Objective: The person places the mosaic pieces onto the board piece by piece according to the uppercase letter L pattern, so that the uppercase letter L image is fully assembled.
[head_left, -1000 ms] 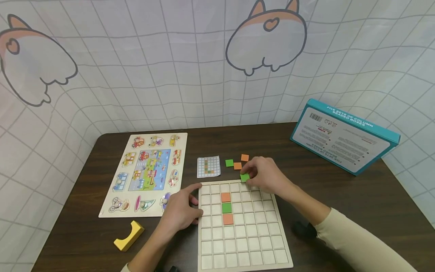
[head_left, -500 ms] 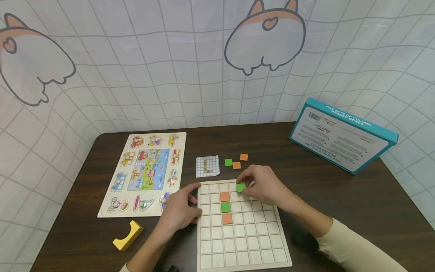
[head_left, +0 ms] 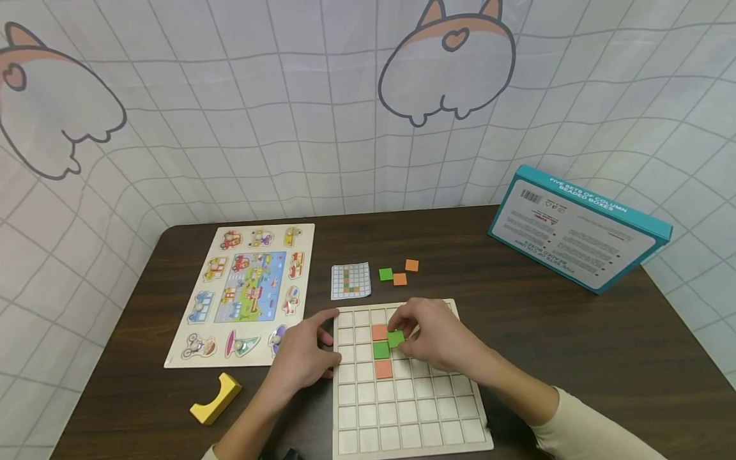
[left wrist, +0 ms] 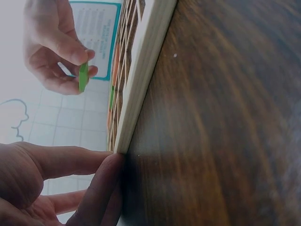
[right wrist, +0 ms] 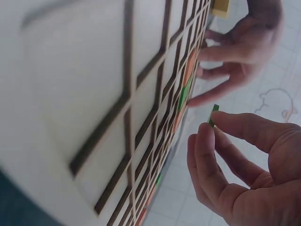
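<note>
Two hands work at a wooden grid board (head_left: 411, 409) that lies flat on the dark desk (head_left: 575, 332). The right hand (head_left: 437, 335) pinches a green tile (head_left: 395, 338) between thumb and fingers, holding it just above the cells beside a short column of three tiles already set in the board: orange (head_left: 380, 332), green (head_left: 382, 350), orange (head_left: 383, 369). In the right wrist view the tile (right wrist: 213, 115) shows edge-on at the fingertips, thin and flat, clear of the board's face.

The left hand (head_left: 301, 358) rests against the board's left edge with fingers fairly straight, grasping nothing; the left wrist view shows its fingertips (left wrist: 101, 183) touching the board's side at desk level.

Beyond the board lie a small pattern card (head_left: 351, 281) and three loose tiles, one green (head_left: 386, 274) and two orange (head_left: 406, 272). A picture puzzle (head_left: 247, 291) lies to the left, a yellow curved block (head_left: 216, 398) near it, and a teal box (head_left: 577, 227) leans at the far right.

The tile looks light, stiff and smooth, probably painted wood or foam. Being thin, it is best taken by opposite edges, as it is now, so it can drop squarely into a cell; a grip on its faces would likely get in the way of the cell walls.
</note>
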`<state>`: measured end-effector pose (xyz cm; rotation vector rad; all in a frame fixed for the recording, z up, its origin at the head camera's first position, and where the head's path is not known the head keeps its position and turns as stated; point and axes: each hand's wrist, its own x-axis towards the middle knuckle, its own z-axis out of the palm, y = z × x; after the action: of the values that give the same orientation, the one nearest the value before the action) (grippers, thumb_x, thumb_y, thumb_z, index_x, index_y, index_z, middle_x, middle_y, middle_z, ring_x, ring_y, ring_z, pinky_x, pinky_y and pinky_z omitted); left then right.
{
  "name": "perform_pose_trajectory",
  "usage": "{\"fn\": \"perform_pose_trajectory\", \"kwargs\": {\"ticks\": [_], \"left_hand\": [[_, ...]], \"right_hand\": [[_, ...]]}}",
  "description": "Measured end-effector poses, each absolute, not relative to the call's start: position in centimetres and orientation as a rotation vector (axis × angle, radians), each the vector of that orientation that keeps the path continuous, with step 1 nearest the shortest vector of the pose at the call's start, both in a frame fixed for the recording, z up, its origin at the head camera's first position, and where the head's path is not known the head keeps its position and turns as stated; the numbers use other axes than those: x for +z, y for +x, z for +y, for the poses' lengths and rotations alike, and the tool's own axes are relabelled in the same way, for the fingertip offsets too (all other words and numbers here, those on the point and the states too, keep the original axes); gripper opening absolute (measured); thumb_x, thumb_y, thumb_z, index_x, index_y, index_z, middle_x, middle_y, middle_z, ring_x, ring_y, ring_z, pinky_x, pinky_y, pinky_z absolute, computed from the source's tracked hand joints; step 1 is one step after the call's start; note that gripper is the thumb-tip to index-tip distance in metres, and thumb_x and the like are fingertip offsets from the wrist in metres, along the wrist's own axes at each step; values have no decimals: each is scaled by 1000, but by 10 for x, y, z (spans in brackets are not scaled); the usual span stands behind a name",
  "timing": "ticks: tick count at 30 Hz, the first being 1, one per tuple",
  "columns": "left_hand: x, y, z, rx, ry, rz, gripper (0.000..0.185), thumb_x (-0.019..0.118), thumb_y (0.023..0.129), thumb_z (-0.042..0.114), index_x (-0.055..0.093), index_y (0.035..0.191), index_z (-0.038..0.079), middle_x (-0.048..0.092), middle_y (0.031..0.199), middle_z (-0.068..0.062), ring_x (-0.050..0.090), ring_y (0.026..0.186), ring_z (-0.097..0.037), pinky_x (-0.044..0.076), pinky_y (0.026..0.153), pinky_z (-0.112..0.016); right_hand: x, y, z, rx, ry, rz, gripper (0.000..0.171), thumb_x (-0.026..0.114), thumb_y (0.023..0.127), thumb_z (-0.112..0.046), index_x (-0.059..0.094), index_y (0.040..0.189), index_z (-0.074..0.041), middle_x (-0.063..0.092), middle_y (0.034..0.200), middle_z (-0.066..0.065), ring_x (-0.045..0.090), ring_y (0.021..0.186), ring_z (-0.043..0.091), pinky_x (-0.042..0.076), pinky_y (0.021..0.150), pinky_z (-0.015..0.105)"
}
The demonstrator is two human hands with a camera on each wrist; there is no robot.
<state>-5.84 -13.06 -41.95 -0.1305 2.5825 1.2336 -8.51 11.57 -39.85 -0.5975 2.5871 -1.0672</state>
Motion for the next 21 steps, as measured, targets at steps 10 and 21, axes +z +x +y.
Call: {"fn": "perform_pose_trajectory", "kwargs": {"ticks": [10, 21], "left_hand": [[-420, -58, -130, 1215, -143, 2585, 74, 79, 78, -6, 58, 146, 10, 58, 90, -10, 62, 47, -15, 55, 46, -28], [-420, -59, -131, 1227, -135, 2586, 74, 79, 77, -5, 58, 147, 11, 58, 89, -10, 63, 47, -15, 55, 46, -28]], "right_hand": [[-398, -70, 104, -1034, -658, 2566, 20, 85, 78, -2, 76, 93, -13, 66, 85, -4, 59, 77, 11, 52, 66, 21], [-400, -60, 100, -1011, -752, 2570, 21, 86, 76, -1, 75, 91, -11, 65, 84, -6, 58, 73, 6, 52, 68, 21]]}}
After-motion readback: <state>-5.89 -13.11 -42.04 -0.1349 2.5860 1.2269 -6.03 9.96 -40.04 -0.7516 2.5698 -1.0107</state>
